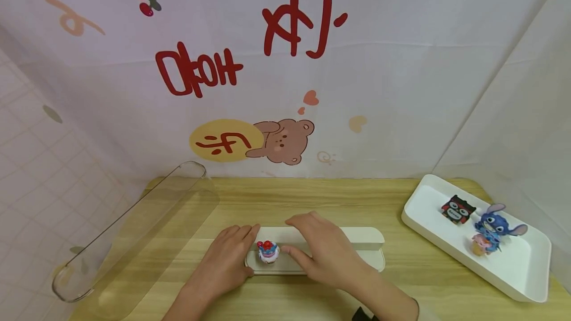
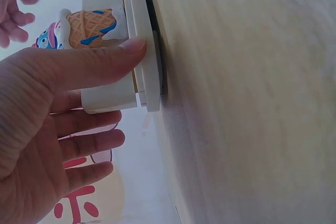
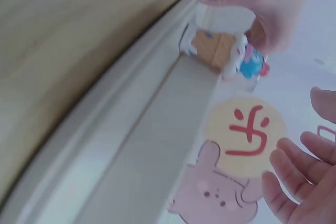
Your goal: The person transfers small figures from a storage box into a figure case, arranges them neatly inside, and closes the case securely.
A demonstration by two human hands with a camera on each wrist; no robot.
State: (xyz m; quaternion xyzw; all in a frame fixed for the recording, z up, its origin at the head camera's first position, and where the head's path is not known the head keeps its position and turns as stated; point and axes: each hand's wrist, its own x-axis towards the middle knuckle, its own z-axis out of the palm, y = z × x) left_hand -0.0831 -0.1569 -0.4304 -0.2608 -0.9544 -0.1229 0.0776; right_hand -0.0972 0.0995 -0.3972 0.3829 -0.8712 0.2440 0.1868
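Observation:
A long white stepped display base (image 1: 325, 242) lies on the wooden table. On its left part stands a small figurine (image 1: 268, 252) with a blue face, red berries on top and, in the left wrist view, a waffle-patterned lower part (image 2: 90, 27). My left hand (image 1: 229, 254) holds the base's left end, thumb on the front edge and fingers around the back. Over the middle of the base hovers my right hand (image 1: 327, 251), just right of the figurine, its fingers spread and holding nothing. In the right wrist view its fingers (image 3: 299, 169) look relaxed, apart from the figurine.
At the right a white tray (image 1: 468, 266) holds a dark owl-like figurine (image 1: 458, 209) and a blue long-eared figurine (image 1: 492, 227) with an ice-cream cone. A long clear cover (image 1: 147, 232) stands at the left. Behind the table hangs a printed white cloth (image 1: 392, 88).

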